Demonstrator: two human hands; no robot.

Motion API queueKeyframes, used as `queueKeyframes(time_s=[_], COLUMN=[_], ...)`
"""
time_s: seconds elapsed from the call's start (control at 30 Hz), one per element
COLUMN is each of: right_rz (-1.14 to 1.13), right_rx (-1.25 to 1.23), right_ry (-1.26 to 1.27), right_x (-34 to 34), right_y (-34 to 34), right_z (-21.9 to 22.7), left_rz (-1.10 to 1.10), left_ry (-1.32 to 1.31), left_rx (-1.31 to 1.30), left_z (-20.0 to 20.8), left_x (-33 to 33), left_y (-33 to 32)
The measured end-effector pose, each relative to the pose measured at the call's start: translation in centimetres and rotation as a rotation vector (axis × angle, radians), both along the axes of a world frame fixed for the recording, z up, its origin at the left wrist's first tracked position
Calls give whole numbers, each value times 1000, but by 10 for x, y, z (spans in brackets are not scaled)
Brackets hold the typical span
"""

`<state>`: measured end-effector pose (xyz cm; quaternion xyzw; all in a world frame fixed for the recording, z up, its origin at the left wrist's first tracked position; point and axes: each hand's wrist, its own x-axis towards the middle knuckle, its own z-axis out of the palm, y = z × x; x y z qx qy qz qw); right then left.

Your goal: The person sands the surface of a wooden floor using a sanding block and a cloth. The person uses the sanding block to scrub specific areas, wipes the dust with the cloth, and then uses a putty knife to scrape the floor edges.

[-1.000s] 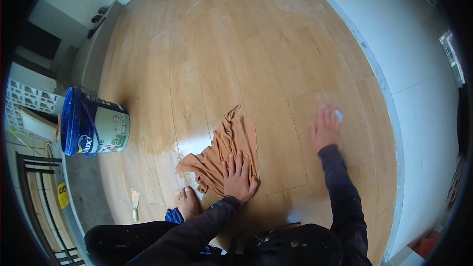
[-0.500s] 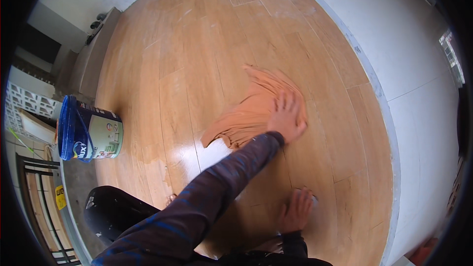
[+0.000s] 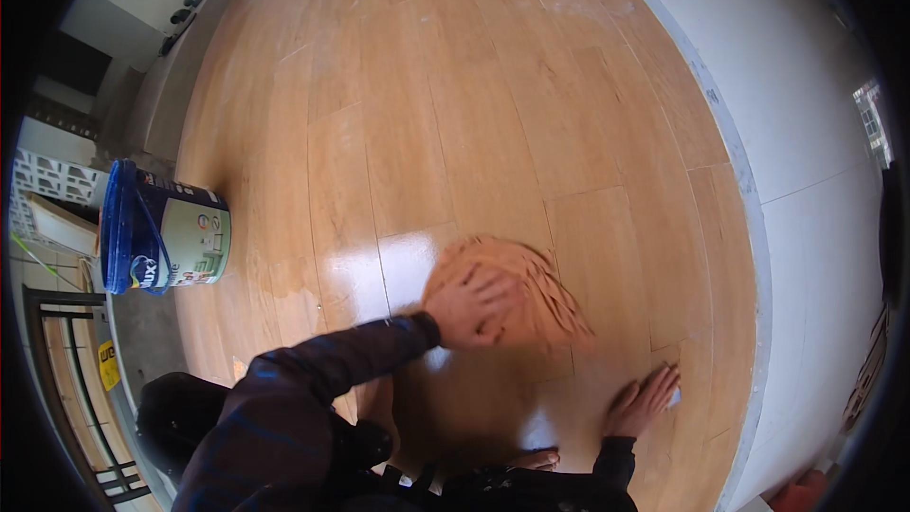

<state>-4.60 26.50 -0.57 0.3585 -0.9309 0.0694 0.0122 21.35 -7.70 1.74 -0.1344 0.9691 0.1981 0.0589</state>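
Note:
An orange cloth (image 3: 536,308) lies bunched and creased on the wood-look floor (image 3: 445,133). My left hand (image 3: 476,306) presses palm down on its left part, fingers spread and slightly bent over the fabric. To the lower right, my right hand (image 3: 645,402) rests on the floor with its fingers stretched out, apart from the cloth. A small whitish patch shows at the edge of its fingers; I cannot tell what it is. Wet-looking bright reflections lie on the floor beside the cloth.
At the left stands a blue and pale green paint bucket (image 3: 194,239) with a handle. A dark metal railing (image 3: 81,389) is at the lower left. A white wall (image 3: 806,133) borders the floor on the right. My bare foot (image 3: 537,460) shows at the bottom.
My left hand has pulled the cloth toward me and bunched it from its more spread shape. My right hand has shifted right along the floor.

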Motion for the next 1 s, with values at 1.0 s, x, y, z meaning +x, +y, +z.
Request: queueKeyframes(time_s=[1.0], right_rz=[1105], right_rx=[196], right_ry=[-255], right_x=[101], right_y=[-550], right_z=[18], left_rz=[1061], left_ry=[54], left_rx=[-312], left_z=[-23], left_x=[135], left_y=[-419])
